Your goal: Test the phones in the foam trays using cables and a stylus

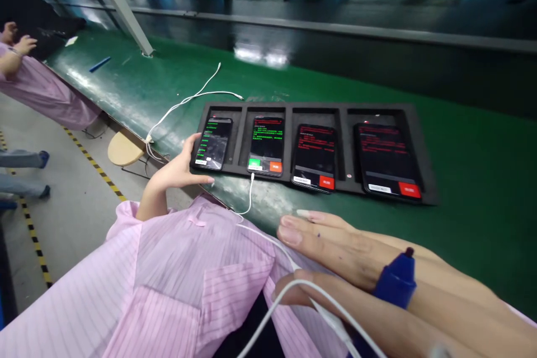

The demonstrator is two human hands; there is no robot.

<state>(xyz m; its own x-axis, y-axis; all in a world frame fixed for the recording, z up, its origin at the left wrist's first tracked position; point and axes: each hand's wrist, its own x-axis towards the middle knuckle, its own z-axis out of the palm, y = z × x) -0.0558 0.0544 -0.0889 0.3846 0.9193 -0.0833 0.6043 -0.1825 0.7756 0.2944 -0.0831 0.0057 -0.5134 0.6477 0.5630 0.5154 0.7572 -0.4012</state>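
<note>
A black tray (425, 182) holds several phones in a row, their lower ends near its front edge. My left hand (178, 165) is at the tray's left end, fingertips at the left edge of the leftmost phone (213, 144) and thumb stretched apart. Green text shows on that screen. A white cable (251, 193) runs to the lower end of the second phone (266, 142). In the foreground, my right hand (356, 268) has a blue pen (396, 282) tucked between its fingers. A white cable passes by its thumb and index finger. The third phone (314, 154) and rightmost phone (388, 156) show red text.
More white cables (184, 102) lie on the green bench (474, 162) left of the tray. A blue pen (99, 64) and a metal post (121, 8) are farther left. A stool (125, 149) stands beside the bench. Other people are at the left and across the bench.
</note>
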